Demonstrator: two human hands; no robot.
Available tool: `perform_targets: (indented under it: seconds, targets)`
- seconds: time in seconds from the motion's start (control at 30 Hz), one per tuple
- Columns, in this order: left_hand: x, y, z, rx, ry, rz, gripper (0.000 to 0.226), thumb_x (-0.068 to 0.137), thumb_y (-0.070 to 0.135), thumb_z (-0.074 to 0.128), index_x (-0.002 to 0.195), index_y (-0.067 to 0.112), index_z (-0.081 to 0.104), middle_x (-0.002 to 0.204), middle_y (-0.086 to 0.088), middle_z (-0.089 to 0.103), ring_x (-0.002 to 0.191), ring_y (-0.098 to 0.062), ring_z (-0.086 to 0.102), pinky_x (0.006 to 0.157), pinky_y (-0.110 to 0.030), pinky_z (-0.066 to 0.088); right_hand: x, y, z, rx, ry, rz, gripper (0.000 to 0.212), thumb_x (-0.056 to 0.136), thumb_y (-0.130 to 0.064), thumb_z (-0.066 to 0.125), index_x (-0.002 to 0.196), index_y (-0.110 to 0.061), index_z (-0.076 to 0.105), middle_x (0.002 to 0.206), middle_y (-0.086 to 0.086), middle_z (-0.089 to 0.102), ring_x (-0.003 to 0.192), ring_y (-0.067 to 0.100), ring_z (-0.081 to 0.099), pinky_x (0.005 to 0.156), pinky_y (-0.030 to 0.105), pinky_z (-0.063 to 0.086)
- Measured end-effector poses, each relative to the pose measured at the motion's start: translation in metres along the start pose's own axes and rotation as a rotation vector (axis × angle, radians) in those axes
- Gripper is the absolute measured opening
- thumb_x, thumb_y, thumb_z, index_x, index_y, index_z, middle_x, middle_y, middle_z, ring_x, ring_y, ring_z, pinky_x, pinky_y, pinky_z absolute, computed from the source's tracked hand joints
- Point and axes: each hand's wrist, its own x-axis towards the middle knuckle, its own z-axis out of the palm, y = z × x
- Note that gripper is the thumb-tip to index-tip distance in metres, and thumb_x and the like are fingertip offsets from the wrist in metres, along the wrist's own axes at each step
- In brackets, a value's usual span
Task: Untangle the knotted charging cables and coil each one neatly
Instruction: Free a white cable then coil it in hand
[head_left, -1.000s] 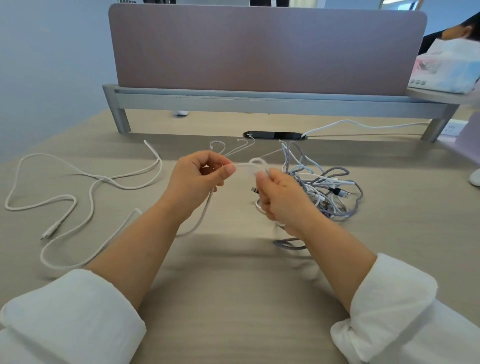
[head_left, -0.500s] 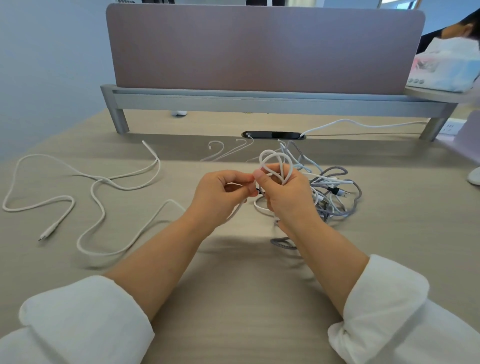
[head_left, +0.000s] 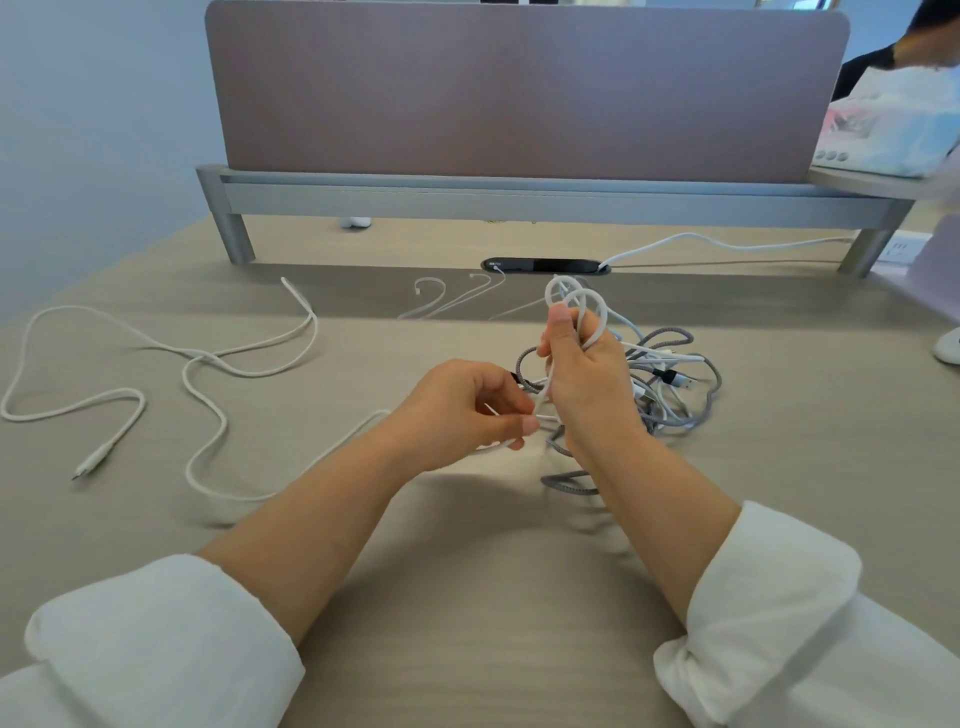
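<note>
A long white cable (head_left: 202, 384) snakes loosely over the left of the desk, its plug end lying at the far left. My right hand (head_left: 587, 379) is raised and grips small loops of that white cable (head_left: 576, 301), which stick up above its thumb. My left hand (head_left: 462, 410) pinches the same cable just left of the right hand, close to the desk. Behind and to the right of my right hand lies a tangle of grey braided and white cables (head_left: 670, 379); part of it is hidden by the hand.
A mauve divider panel on a grey metal frame (head_left: 519, 197) crosses the back of the desk, with a black cable port (head_left: 545, 266) below it. A white cable (head_left: 691, 241) runs from the port to the right. A tissue pack (head_left: 893, 130) sits on a shelf at the right.
My right hand has lifted with more white loops gathered in it. My left hand has slid right and down along the cable, and the slack on the desk has been drawn rightward.
</note>
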Motion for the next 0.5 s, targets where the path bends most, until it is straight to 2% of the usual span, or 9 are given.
perform_targets:
  seconds: [0.1,0.2,0.23,0.3,0.37,0.5]
  targets:
    - [-0.002,-0.001,0.007,0.05,-0.116,-0.016,0.015,0.079,0.013,0.072,0.069,0.018,0.062,0.057,0.009,0.066,0.055,-0.007,0.064,0.058,-0.015,0.046,-0.001,-0.002,0.001,0.107,-0.042,0.037,0.038,0.1,-0.031,0.033,0.067,-0.014,0.039,0.053,-0.004,0.038,0.044,0.004,0.034,0.047,0.017,0.032]
    - [-0.001,-0.001,0.004,0.272,-0.11,-0.022,0.021,0.082,0.03,0.068,0.067,0.016,0.063,0.06,0.007,0.065,0.05,-0.007,0.062,0.055,-0.014,0.046,0.002,-0.004,-0.001,0.335,-0.118,0.174,0.04,0.1,-0.036,0.031,0.066,-0.016,0.034,0.044,-0.009,0.03,0.04,0.007,0.029,0.046,0.019,0.039]
    - [0.0,-0.002,0.0,0.369,-0.087,-0.019,0.026,0.081,0.036,0.067,0.068,0.014,0.065,0.058,0.007,0.064,0.047,-0.006,0.06,0.052,-0.013,0.044,0.002,-0.004,-0.002,0.397,-0.149,0.224,0.041,0.1,-0.038,0.03,0.066,-0.016,0.034,0.043,-0.009,0.028,0.039,0.007,0.026,0.043,0.02,0.038]
    - [0.003,-0.004,-0.012,0.485,-0.037,-0.001,0.031,0.079,0.042,0.068,0.07,0.012,0.07,0.054,0.008,0.06,0.045,-0.004,0.052,0.049,-0.012,0.039,0.004,-0.007,-0.006,0.472,-0.225,0.3,0.042,0.1,-0.039,0.03,0.065,-0.018,0.032,0.042,-0.008,0.024,0.037,0.007,0.02,0.036,0.018,0.027]
    - [0.004,-0.008,-0.025,0.49,-0.02,0.028,0.029,0.075,0.04,0.072,0.07,0.012,0.071,0.053,0.01,0.058,0.048,-0.002,0.049,0.05,-0.012,0.037,0.004,-0.01,-0.01,0.444,-0.305,0.35,0.042,0.101,-0.037,0.031,0.064,-0.018,0.031,0.043,-0.007,0.021,0.037,0.007,0.015,0.034,0.016,0.017]
    - [0.005,-0.016,-0.045,0.4,-0.009,0.1,0.009,0.07,0.024,0.079,0.075,0.018,0.075,0.067,0.012,0.065,0.062,0.001,0.055,0.061,-0.008,0.039,0.004,-0.009,-0.011,0.187,-0.438,0.438,0.041,0.101,-0.034,0.034,0.063,-0.018,0.03,0.044,-0.006,0.023,0.037,0.007,0.015,0.034,0.014,0.013]
